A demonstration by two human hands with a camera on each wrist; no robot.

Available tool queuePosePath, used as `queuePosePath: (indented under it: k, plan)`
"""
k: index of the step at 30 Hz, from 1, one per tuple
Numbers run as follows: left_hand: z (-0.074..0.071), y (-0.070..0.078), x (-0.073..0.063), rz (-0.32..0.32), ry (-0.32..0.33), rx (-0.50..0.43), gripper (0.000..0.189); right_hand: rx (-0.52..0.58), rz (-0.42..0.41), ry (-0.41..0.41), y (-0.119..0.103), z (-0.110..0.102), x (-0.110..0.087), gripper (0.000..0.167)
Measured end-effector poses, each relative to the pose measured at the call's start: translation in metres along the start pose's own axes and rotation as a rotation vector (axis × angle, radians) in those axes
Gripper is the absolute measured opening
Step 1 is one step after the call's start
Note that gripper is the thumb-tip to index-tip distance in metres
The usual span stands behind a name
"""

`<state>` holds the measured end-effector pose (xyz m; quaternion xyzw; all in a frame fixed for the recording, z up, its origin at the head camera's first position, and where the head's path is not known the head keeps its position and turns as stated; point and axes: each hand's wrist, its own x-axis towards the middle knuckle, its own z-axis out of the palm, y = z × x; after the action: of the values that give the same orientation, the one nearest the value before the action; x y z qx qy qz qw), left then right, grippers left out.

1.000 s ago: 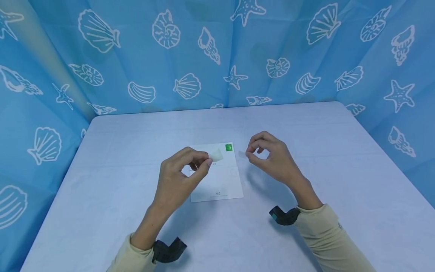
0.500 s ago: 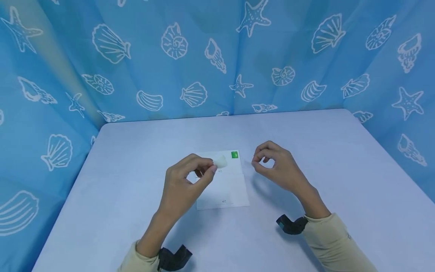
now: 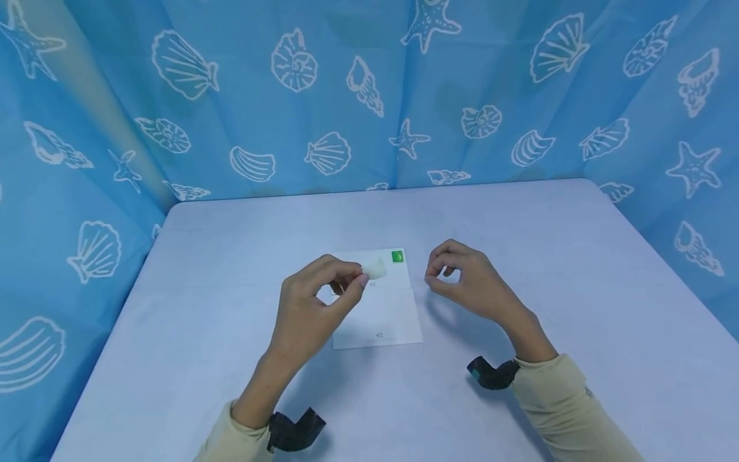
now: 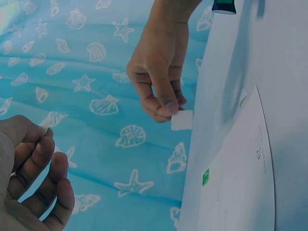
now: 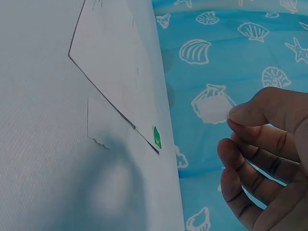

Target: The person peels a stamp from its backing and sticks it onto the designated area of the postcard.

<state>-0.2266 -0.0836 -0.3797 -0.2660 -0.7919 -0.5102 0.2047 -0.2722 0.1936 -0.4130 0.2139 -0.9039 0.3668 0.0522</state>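
My left hand [image 3: 317, 308] pinches a small pale-greenish, see-through piece [image 3: 375, 268] between thumb and forefinger, above the table. At lower left in the left wrist view, that piece is mostly hidden by the fingertips. My right hand [image 3: 470, 282] pinches another small rectangular piece [image 5: 215, 108], whitish and translucent, well shown in the right wrist view. Its other fingers are loosely bent. Below and between both hands lies a flat white sheet like an envelope or card [image 3: 381, 317]. It bears a green stamp [image 3: 398, 256] at its top right corner and small dark marks.
A white-covered table [image 3: 519, 218] extends around the sheet. Behind it and at both sides hangs a blue curtain [image 3: 358, 128] with white shells and starfish. Dark devices [image 3: 297, 430] sit at both wrists. Beside the sheet, a faint jagged outline [image 5: 98, 142] shows near a hand shadow.
The head view has shifted slightly. Both hands keep their pinches and stay nearly still. The right hand's piece, visible one second ago in the head view, is hard to make out there now.
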Motion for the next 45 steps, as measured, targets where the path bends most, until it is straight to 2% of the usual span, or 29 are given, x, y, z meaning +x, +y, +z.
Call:
queuePosePath:
  k: [8,15,33,45]
  plan:
    - [0.000,0.000,0.000,0.002,0.001,0.006,0.009,0.001,0.003,-0.045,0.004,0.003,0.000,0.010]
    - [0.001,0.001,0.000,-0.002,-0.001,0.004,0.009,0.005,0.039,-0.070,0.005,0.002,-0.001,0.013]
    - [0.000,0.002,0.001,-0.008,-0.008,0.019,0.010,-0.053,0.080,-0.148,0.010,0.003,-0.001,0.014]
    - [0.001,0.000,0.001,0.003,-0.006,0.020,0.010,-0.042,0.098,-0.194,0.018,0.007,-0.001,0.014]
